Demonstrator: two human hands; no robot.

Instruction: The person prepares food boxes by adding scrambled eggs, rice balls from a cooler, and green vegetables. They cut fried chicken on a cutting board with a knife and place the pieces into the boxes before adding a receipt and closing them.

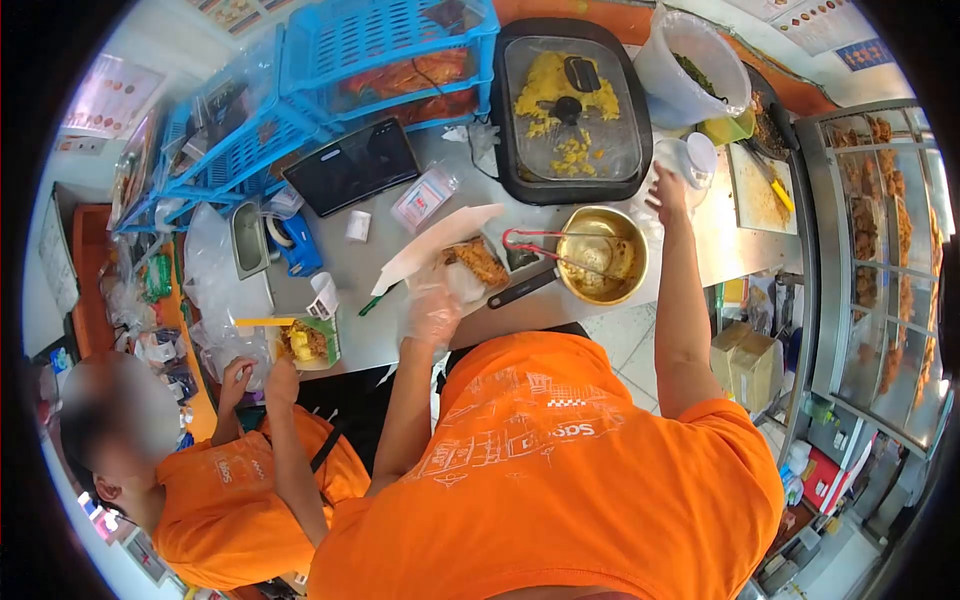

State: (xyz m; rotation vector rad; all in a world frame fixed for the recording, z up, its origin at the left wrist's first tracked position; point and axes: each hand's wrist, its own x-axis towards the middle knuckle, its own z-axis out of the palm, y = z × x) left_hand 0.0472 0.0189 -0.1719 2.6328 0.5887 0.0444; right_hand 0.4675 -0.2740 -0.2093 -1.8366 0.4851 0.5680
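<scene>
My left hand [433,312], in a clear plastic glove, is closed at the near-left side of an opened paper food box [428,248]. A piece of fried chicken [480,262] lies in the box, its near edge partly hidden by the glove. My right hand [669,194] is stretched forward, fingers apart, beside a clear plastic tub [692,160]; whether they touch is hard to tell. Between my arms stands a steel saucepan [603,256] with yellowish residue. Red-handled tongs [535,240] rest across it.
An electric pan [572,112] with yellow food under a lid stands at the back. Left of it are a tablet [352,167] and blue racks [385,45]. A glass cabinet [885,260] of fried food stands right. At left a co-worker [250,490] handles another food box [325,340].
</scene>
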